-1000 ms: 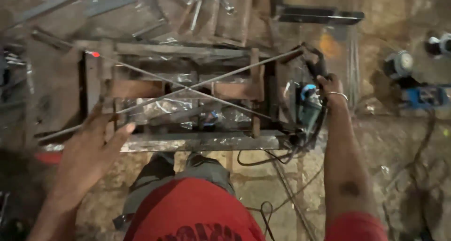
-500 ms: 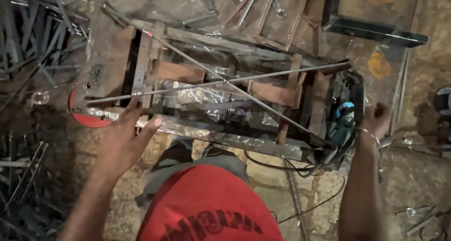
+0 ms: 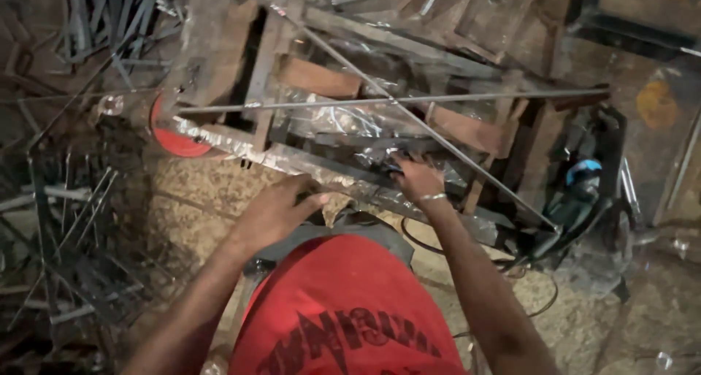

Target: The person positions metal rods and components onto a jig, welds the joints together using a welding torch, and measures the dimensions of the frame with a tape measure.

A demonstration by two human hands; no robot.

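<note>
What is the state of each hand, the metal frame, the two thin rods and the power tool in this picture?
left hand: resting on the near rail, holding nothing
right hand: fingers reaching into the frame, grip hidden
metal frame: lying flat on the bench, partly wrapped in clear plastic
two thin rods: lying crossed over the frame
power tool: set down at the right end, in no hand, cable attached

The right hand is no longer out at three o'clock by the angle grinder; it now reaches in at the middle, fingers down among the bars of the metal frame. The left hand has slid in from nine o'clock and rests curled on the frame's near rail, close beside the right.
</note>
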